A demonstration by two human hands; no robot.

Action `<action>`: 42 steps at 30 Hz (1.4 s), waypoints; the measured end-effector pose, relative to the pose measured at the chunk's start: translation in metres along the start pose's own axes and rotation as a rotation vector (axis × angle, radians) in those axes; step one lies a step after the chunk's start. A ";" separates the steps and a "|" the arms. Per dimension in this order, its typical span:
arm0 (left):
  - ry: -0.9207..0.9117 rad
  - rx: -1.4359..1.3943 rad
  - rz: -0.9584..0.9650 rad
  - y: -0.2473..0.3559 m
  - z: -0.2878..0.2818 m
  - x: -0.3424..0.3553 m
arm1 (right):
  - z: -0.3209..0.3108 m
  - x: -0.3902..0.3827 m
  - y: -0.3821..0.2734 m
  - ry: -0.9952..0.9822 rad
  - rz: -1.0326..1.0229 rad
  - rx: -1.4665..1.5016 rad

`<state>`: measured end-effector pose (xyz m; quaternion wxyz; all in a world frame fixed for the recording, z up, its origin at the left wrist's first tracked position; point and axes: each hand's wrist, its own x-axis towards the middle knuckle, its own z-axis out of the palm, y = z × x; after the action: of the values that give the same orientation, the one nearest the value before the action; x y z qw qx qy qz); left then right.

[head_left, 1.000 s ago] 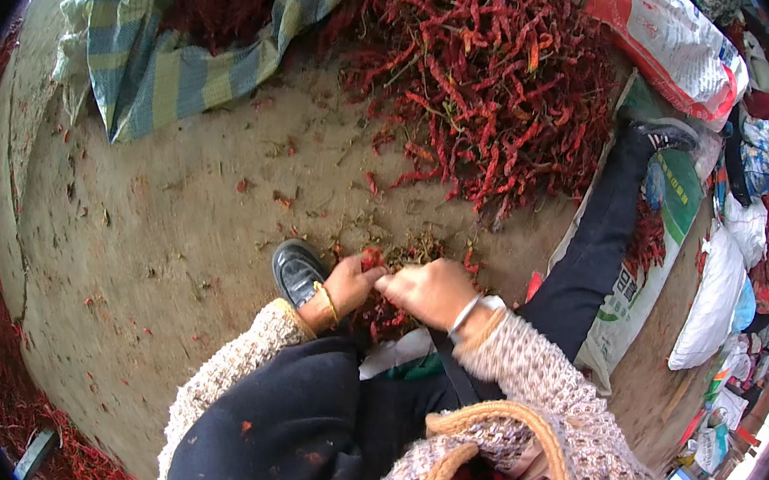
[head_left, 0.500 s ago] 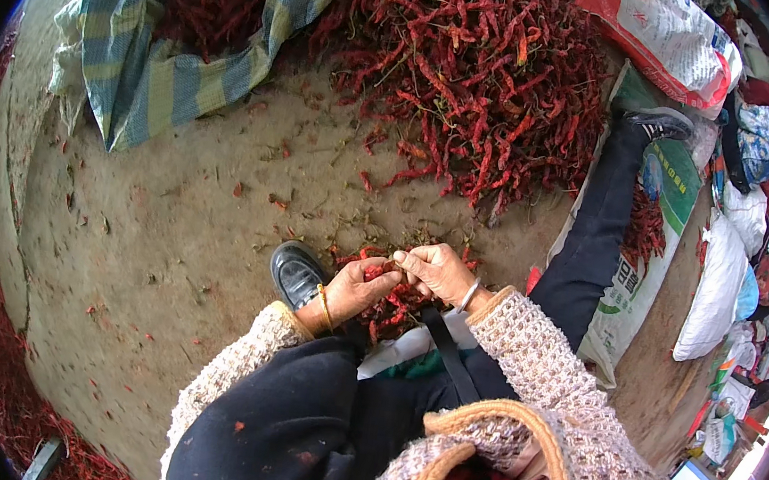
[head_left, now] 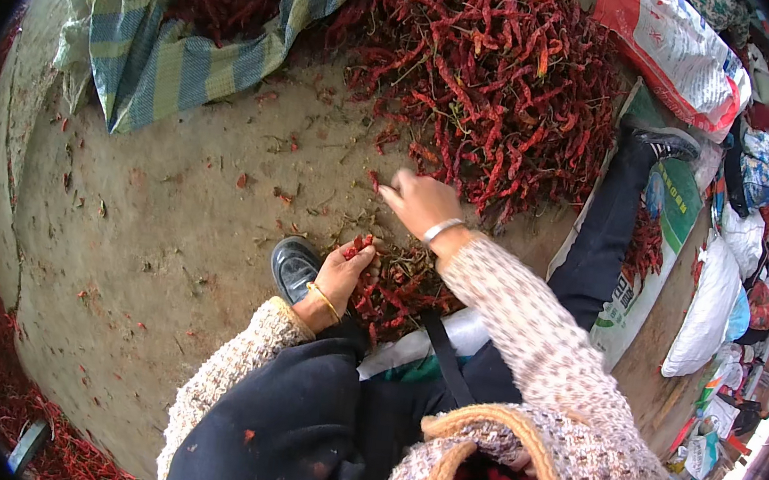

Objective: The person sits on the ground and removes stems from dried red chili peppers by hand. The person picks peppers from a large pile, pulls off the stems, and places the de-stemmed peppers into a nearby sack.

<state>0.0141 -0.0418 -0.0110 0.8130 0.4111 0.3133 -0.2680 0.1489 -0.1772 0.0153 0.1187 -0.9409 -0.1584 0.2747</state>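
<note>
My left hand (head_left: 340, 276) is closed around dried red chili peppers (head_left: 357, 245), whose red tips show past the thumb and fingers. It hangs beside my black shoe (head_left: 293, 266), over a small heap of chilies and stems (head_left: 397, 296) between my legs. My right hand (head_left: 422, 205) is stretched forward toward the big chili pile (head_left: 507, 83), slightly blurred, with thumb and forefinger apart. Just past its fingertips a single red chili (head_left: 373, 180) lies on the ground. Nothing shows in the right hand's grip, though its palm is hidden.
A blue-and-yellow checked sack (head_left: 176, 74) holding more chilies stands at the far left. On the right, a flattened green-and-white sack (head_left: 623, 315) lies under my outstretched leg (head_left: 610, 218). A red-and-white sack (head_left: 680, 60) and white sacks (head_left: 709, 305) lie beyond. Chilies line the left edge.
My right hand has left the left hand and moved forward toward the big pile. The left hand stays near the shoe, keeping chilies in its fingers. The view has shifted slightly.
</note>
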 end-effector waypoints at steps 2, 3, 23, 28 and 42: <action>0.040 -0.110 -0.056 0.003 0.005 0.003 | 0.029 0.032 0.000 0.045 -0.013 -0.081; 0.041 -0.139 -0.064 0.007 0.006 0.001 | 0.037 0.036 0.000 0.068 -0.026 -0.138; -0.186 -0.105 -0.147 0.019 0.015 -0.012 | 0.008 0.011 0.073 0.147 -0.029 -0.280; 0.009 -0.013 -0.187 0.014 -0.001 -0.007 | 0.034 -0.010 0.041 0.139 -0.214 0.067; -0.174 -0.018 -0.148 0.014 0.008 -0.012 | 0.038 -0.114 0.006 -0.016 -0.238 0.968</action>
<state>0.0180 -0.0390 0.0079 0.8188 0.3547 0.2733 -0.3593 0.0385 -0.2185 0.0372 0.5713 -0.7510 -0.1201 0.3087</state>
